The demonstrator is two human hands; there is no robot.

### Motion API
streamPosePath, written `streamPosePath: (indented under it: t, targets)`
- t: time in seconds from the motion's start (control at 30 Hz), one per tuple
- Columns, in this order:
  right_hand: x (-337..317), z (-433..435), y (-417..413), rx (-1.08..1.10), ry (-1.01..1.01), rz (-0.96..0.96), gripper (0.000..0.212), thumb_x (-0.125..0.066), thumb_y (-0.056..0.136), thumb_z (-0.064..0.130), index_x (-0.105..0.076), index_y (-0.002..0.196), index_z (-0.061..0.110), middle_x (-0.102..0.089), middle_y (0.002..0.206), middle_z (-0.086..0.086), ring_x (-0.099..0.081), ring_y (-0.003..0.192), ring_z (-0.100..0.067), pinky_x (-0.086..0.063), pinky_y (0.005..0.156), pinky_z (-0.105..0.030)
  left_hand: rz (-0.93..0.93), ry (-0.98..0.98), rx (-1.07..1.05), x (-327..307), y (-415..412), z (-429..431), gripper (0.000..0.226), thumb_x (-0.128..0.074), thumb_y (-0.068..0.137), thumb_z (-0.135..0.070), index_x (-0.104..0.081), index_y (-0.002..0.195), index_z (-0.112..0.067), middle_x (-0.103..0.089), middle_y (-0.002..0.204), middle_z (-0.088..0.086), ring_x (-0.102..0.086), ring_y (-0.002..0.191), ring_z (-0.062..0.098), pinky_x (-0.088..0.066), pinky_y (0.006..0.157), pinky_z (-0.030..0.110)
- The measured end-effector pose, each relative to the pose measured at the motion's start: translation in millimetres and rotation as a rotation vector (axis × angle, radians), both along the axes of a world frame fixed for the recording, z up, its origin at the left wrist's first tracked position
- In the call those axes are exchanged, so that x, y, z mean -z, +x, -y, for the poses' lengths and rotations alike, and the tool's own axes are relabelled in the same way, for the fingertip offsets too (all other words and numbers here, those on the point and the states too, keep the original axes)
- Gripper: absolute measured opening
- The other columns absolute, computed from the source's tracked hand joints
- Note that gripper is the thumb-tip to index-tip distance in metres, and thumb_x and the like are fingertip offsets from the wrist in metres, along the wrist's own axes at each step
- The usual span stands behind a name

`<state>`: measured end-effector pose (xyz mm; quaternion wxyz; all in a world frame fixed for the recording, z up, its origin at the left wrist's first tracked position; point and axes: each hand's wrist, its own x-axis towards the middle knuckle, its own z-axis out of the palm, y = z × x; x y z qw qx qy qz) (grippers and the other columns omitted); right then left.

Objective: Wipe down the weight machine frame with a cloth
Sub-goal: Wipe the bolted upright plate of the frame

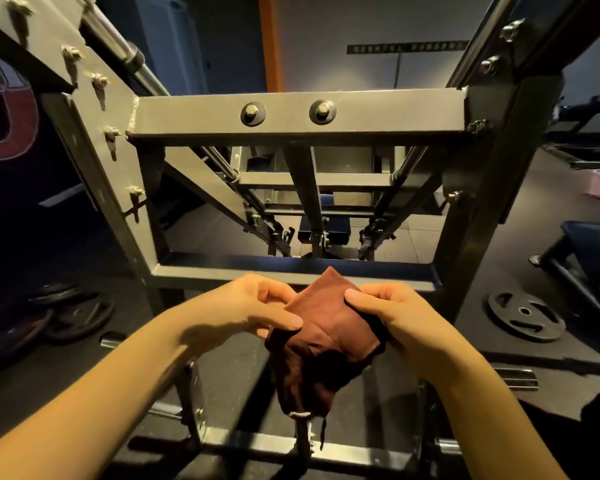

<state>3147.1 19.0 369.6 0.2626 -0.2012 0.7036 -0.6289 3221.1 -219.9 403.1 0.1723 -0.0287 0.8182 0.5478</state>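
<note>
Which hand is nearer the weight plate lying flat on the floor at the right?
Right. The right hand holds the cloth on the side toward the weight plate; the left hand grips the cloth's far side.

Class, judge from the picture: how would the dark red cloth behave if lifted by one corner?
The cloth would probably flop: its lower part already sags in folds below both hands. It likely weighs little, since the left hand and right hand hold it by fingertip pinches.
</note>
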Motion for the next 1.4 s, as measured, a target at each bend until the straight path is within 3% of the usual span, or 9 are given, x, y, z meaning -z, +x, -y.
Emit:
streamPosePath:
  t: [0.17,0.37,0.47,0.63,0.8,1.0,1.17,1.3,1.4]
  targets:
    - [-5.3,6.6,-3.1,0.038,-0.059,-0.013,0.033,-0.063,0.097,0.029,-0.075,0.097,-0.001,-0.074,0.094,-0.014,-0.069,0.087,-0.027,-0.054,0.075,-0.032,-0.047,0.161,-0.113,7.3,4.9,9.8,0.03,-0.083,0.083,-0.03,-0.075,0.102,-0.008,-0.059,0.106,0.037,-0.048,0.091,0.032,-0.039,0.08,0.04]
    - [-1.8,26.4,-10.2,0.122,-0.34,0.115,0.05,-0.072,0.078,0.042,-0.072,0.123,0.021,-0.073,0.122,-0.004,-0.07,0.113,-0.024,-0.054,0.091,-0.042,-0.087,0.33,-0.314,9.3,6.2,24.8,0.017,-0.068,0.092,-0.019,-0.074,0.097,-0.005,-0.063,0.068,0.0,-0.052,0.054,0.008,-0.041,0.051,0.015]
    - [15.4,55.5,4.5,0.046,-0.253,0.184,0.054,-0.068,0.083,0.045,-0.063,0.133,0.022,-0.074,0.12,-0.003,-0.071,0.11,-0.023,-0.055,0.087,-0.037,-0.065,0.418,-0.45,19.1,4.9,38.0,0.012,-0.065,0.096,-0.014,-0.074,0.098,-0.006,-0.076,0.083,0.005,-0.069,0.071,0.013,-0.055,0.07,0.028]
    - [40.2,92.8,10.3,0.232,-0.126,0.106,0.069,-0.083,0.081,0.007,-0.051,0.14,0.021,-0.079,0.104,-0.004,-0.076,0.095,-0.016,-0.057,0.071,-0.021,-0.015,0.375,-0.639,46.9,3.7,77.2,0.036,-0.08,0.084,-0.008,-0.068,0.118,-0.01,-0.078,0.103,0.012,-0.076,0.094,0.027,-0.06,0.079,0.038]
    - [45.8,115.6,21.0,0.215,0.053,-0.194,0.057,-0.081,0.085,0.009,-0.061,0.135,0.029,-0.069,0.125,0.006,-0.068,0.11,-0.007,-0.058,0.087,-0.022,-0.09,0.207,-0.345,51.6,7.6,100.8,0.069,-0.086,0.072,-0.003,-0.053,0.127,-0.027,-0.071,0.121,0.005,-0.07,0.109,0.021,-0.06,0.086,0.03]
    - [47.3,123.1,43.0,0.299,0.39,-0.542,0.025,-0.076,0.089,0.028,-0.074,0.113,0.034,-0.07,0.1,0.021,-0.064,0.096,0.004,-0.053,0.083,-0.014,-0.323,-0.353,-0.058,59.6,3.6,106.3,0.046,-0.084,0.079,-0.02,-0.065,0.118,-0.036,-0.065,0.116,-0.016,-0.063,0.11,0.005,-0.055,0.096,0.028]
    - [34.9,99.7,52.1,0.343,0.511,-0.54,0.006,-0.076,0.088,0.033,-0.073,0.093,0.032,-0.06,0.098,0.012,-0.056,0.094,-0.001,-0.041,0.078,-0.015,-0.367,-0.317,0.06,55.8,-4.2,101.5,0.006,-0.077,0.087,-0.028,-0.075,0.093,-0.028,-0.069,0.095,-0.009,-0.065,0.093,0.005,-0.054,0.084,0.026]
    - [26.1,90.1,62.5,0.298,0.221,-0.32,0.011,-0.075,0.091,0.024,-0.072,0.101,0.018,-0.073,0.099,0.0,-0.071,0.098,-0.013,-0.06,0.088,-0.034,-0.325,-0.068,0.158,50.7,-10.7,91.8,0.01,-0.072,0.093,-0.03,-0.073,0.101,-0.025,-0.072,0.105,-0.004,-0.068,0.102,0.011,-0.055,0.088,0.028]
    - [24.4,89.1,70.8,0.285,0.223,-0.3,0.015,-0.073,0.093,0.031,-0.074,0.105,0.022,-0.075,0.096,0.005,-0.073,0.095,-0.011,-0.06,0.085,-0.026,-0.318,0.02,0.155,51.6,-14.4,79.9,0.011,-0.07,0.095,-0.029,-0.073,0.104,-0.024,-0.076,0.099,-0.005,-0.072,0.096,0.009,-0.058,0.087,0.03]
